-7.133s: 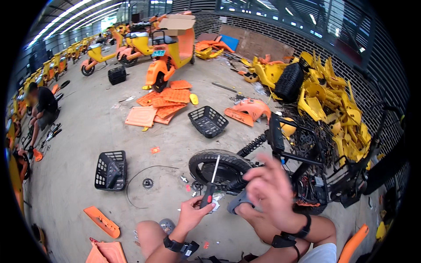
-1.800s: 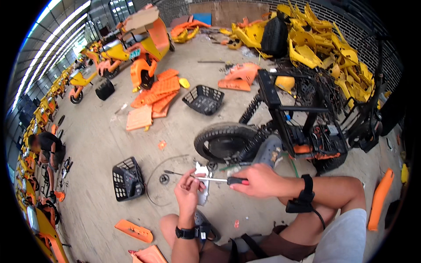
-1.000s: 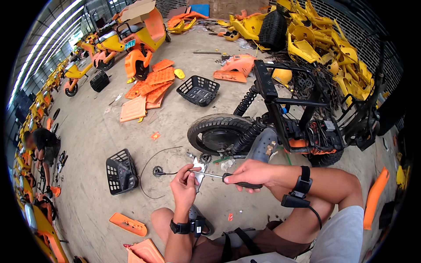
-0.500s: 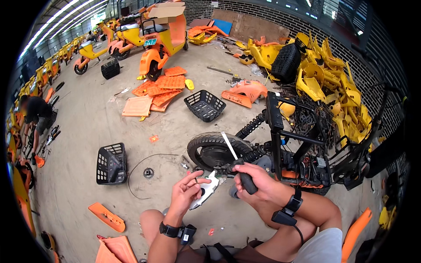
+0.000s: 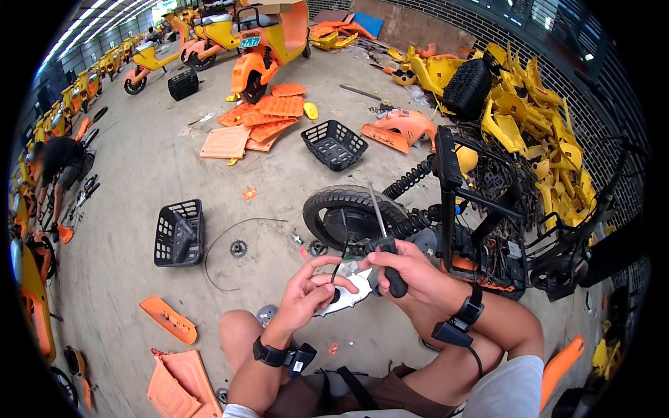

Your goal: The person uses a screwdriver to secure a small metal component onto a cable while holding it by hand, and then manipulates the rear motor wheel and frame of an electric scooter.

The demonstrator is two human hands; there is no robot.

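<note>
Screwdriver (image 5: 394, 272) swung more upright than before, clamped in the right hand (image 5: 417, 268).
Beside it, the left hand (image 5: 305, 296) pinched a thin black rod (image 5: 345, 240), its fingers over a white plate (image 5: 354, 295); beyond both lay the wheel (image 5: 361, 217).

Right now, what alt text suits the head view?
The wearer's right hand grips a screwdriver; the left hand holds a thin dark rod near a white plate. Ahead is a stripped scooter frame, with orange panels and yellow panels beyond.
</note>
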